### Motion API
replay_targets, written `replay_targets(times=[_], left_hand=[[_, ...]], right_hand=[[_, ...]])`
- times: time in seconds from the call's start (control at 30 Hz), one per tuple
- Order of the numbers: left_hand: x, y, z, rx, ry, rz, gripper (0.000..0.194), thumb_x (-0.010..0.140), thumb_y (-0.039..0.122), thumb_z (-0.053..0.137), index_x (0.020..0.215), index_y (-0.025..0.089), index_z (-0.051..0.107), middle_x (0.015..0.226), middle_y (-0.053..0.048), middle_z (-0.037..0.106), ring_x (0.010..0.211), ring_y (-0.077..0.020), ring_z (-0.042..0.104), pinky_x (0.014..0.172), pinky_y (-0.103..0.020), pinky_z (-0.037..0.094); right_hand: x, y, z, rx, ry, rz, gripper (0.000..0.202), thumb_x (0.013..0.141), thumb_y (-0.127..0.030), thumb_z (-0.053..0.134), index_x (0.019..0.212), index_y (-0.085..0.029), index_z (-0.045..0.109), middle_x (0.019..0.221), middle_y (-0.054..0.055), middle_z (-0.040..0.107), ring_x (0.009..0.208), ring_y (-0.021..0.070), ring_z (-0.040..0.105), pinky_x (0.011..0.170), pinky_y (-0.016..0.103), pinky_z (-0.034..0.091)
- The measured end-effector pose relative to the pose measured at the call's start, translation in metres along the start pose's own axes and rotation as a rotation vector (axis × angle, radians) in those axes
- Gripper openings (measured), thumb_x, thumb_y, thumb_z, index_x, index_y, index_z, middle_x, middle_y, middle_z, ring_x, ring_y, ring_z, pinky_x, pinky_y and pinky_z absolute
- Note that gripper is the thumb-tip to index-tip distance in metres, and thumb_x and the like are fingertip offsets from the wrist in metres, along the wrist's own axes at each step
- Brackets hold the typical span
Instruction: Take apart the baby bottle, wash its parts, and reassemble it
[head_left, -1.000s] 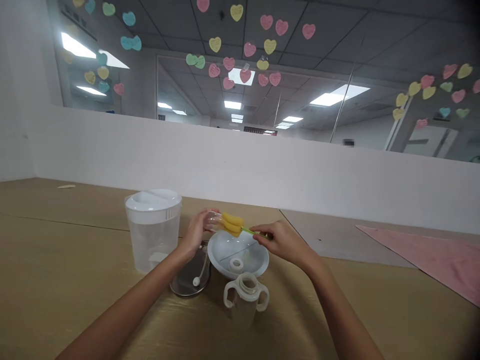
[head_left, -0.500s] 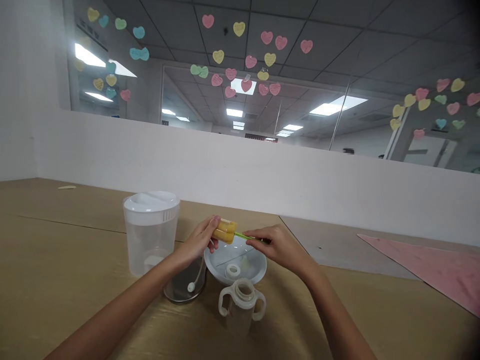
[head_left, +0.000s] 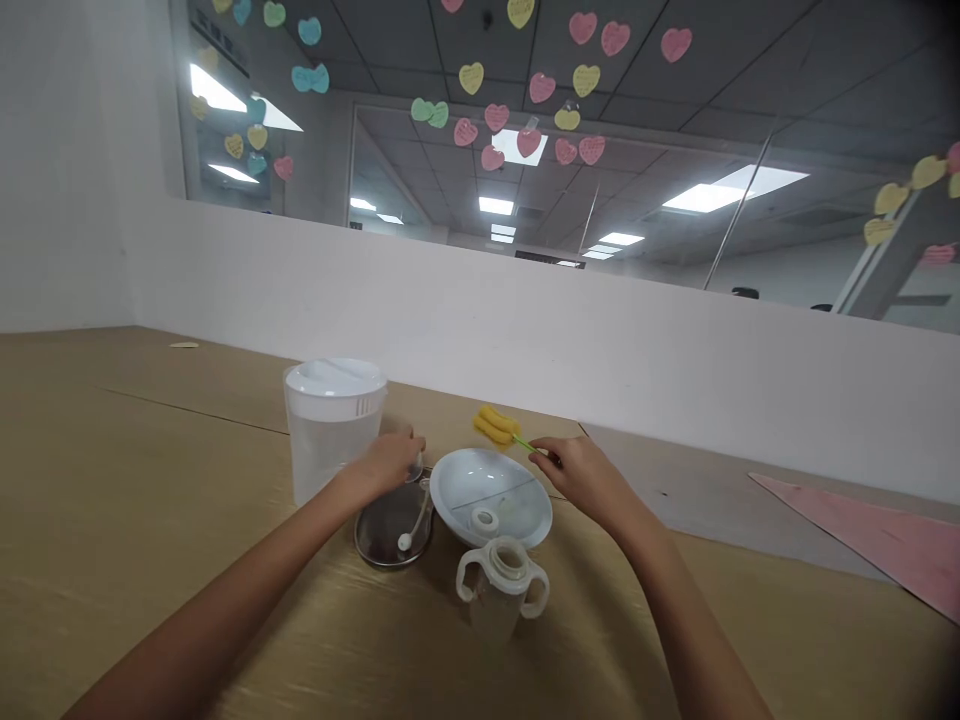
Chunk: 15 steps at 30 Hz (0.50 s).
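In my right hand [head_left: 576,470] is the green handle of a sponge brush [head_left: 496,424], pinched between closed fingers. Its yellow sponge head points left above the far side of a white bowl [head_left: 517,492]. My left hand [head_left: 391,460] is closed around a small clear cup [head_left: 415,468], mostly hidden by the fingers, over the back of a round metal tray [head_left: 382,530]. On the tray lies a thin tube with a white end piece [head_left: 406,542]. A white ring-shaped cap [head_left: 484,520] sits inside the bowl. In front stands an uncapped two-handled bottle [head_left: 498,600].
A clear plastic bucket [head_left: 330,450] with a white lid stands behind my left hand. A pink cloth [head_left: 877,530] lies at the right. The brown table [head_left: 187,500] ends at a white wall [head_left: 480,330] below a window with heart-shaped notes.
The sponge head has come out of the clear cup. My left hand has moved down and left with the cup, towards the tray, while the view has shifted slightly.
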<state>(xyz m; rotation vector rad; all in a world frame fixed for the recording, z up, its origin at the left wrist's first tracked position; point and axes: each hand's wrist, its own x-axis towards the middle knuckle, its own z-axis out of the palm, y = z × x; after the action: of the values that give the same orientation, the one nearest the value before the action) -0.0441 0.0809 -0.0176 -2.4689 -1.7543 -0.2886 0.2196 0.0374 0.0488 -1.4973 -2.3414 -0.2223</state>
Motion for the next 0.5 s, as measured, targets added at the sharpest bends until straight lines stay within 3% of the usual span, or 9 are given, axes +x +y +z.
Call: replay_targets(times=[0.1,0.2,0.37,0.5], left_hand=[[0.003,0.001,0.018,0.038,-0.126,-0.008,0.036,0.064,0.003,0.057,0.098,0.013,0.061,0.097,-0.014,0.063,0.083,-0.0245,0.063,0.068,-0.029,0.047],[0.004,0.005,0.025,0.060,-0.167,-0.022,0.030,0.067,0.005,0.055,0.095,0.009,0.062,0.093,-0.015,0.065,0.081,-0.0247,0.063,0.066,-0.029,0.047],[0.001,0.013,0.017,0.090,-0.144,-0.036,0.027,0.065,0.007,0.057,0.091,0.008,0.063,0.094,-0.019,0.065,0.083,-0.0269,0.063,0.069,-0.031,0.047],[-0.009,0.021,0.001,0.069,-0.091,-0.006,0.031,0.067,0.017,0.060,0.097,0.011,0.062,0.096,-0.019,0.064,0.085,-0.0291,0.063,0.069,-0.033,0.047]], right_hand=[[0.002,-0.002,0.009,-0.062,-0.060,0.063,0.030,0.088,-0.026,0.039,0.080,-0.016,0.066,0.074,0.008,0.067,0.065,0.0163,0.059,0.055,0.023,0.032],[0.007,-0.004,0.033,-0.121,-0.109,0.108,0.023,0.086,-0.028,0.044,0.083,-0.015,0.064,0.083,0.009,0.067,0.074,0.0172,0.059,0.060,0.024,0.033],[0.017,0.001,0.079,-0.136,-0.156,0.197,0.017,0.080,-0.020,0.051,0.082,-0.012,0.065,0.088,0.013,0.067,0.084,0.0207,0.061,0.063,0.025,0.036],[0.018,0.006,0.095,-0.095,-0.181,0.238,0.012,0.073,-0.019,0.059,0.081,-0.013,0.066,0.088,0.012,0.067,0.082,0.0203,0.062,0.061,0.024,0.038]])
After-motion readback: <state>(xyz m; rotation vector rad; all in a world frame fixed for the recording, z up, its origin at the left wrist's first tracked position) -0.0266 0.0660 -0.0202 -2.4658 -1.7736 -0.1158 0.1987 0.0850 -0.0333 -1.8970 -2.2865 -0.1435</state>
